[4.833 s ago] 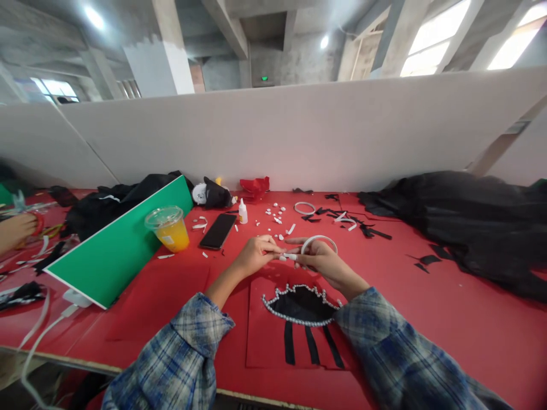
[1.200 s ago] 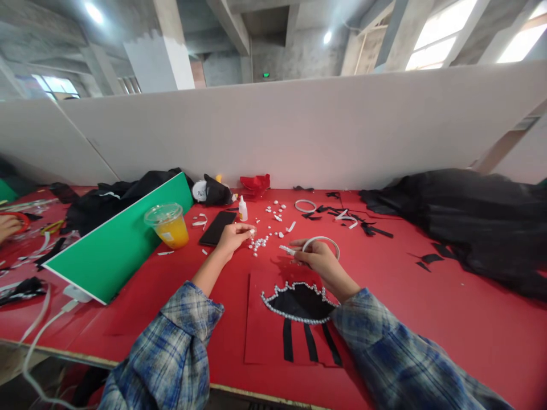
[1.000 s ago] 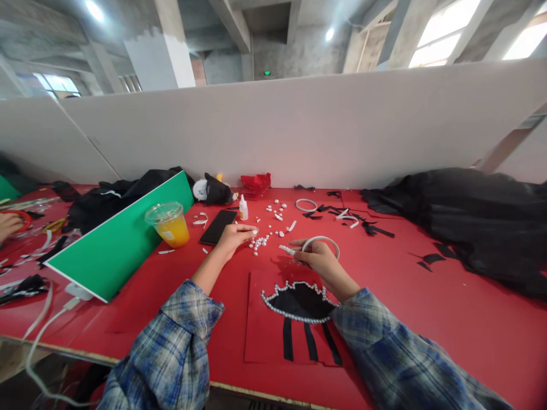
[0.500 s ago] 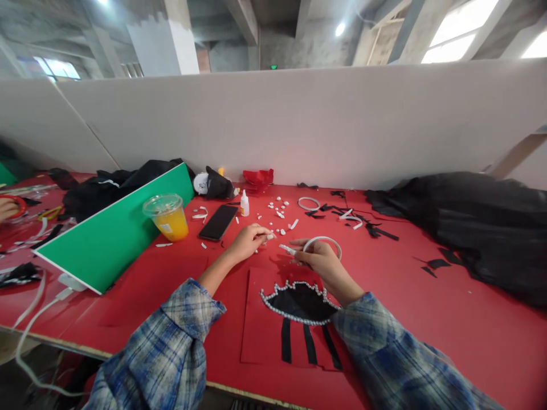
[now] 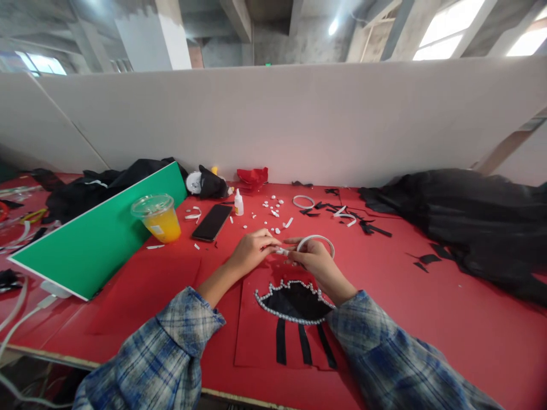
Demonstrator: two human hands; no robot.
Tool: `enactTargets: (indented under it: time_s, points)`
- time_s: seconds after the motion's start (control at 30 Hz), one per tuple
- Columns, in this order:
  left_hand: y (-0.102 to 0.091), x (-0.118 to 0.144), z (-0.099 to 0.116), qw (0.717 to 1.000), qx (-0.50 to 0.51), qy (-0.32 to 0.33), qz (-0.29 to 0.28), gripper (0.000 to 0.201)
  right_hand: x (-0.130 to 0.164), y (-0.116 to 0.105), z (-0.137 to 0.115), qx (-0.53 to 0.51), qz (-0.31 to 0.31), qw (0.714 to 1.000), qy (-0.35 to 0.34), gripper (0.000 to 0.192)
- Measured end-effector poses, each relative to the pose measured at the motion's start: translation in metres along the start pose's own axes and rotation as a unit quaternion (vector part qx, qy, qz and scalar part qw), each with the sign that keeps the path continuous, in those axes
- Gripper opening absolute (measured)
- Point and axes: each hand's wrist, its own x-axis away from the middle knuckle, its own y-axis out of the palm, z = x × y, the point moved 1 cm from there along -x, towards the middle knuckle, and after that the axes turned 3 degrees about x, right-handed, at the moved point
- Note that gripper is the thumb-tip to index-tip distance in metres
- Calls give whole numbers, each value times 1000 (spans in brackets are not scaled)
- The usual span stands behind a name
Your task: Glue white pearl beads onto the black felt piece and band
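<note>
Fingertips of the left hand (image 5: 252, 250), which a second ago picked among the loose white beads (image 5: 273, 206) farther up the red table (image 5: 427, 319), have come back pinched shut, likely on one bead, against the white headband (image 5: 317, 240) clamped in the right hand (image 5: 314, 263), above the bead-edged black felt piece (image 5: 296, 302) near the front edge.
</note>
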Motion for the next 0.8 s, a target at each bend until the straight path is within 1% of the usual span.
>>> enactTargets:
  time_s: [0.1, 0.27, 0.37, 0.47, 0.6, 0.8]
  points:
    - [4, 2, -1, 1000, -8, 10, 5, 14, -1, 0, 1, -1, -5, 1000, -3, 27]
    - [7, 4, -4, 999, -32, 20, -20, 18, 1, 0, -1, 23, -2, 1000, -17, 22]
    - [6, 4, -4, 999, -35, 25, -30, 18, 3, 0, -3, 25, 1, 999, -20, 24]
    - [6, 3, -2, 999, -27, 26, -28, 18, 4, 0, -4, 9, -11, 1000, -19, 25]
    - [5, 3, -1, 999, -21, 24, -18, 19, 5, 0, -6, 12, -9, 1000, -17, 25]
    - [2, 3, -2, 996, -66, 33, -49, 21, 5, 1, -7, 4, -26, 1000, -12, 28]
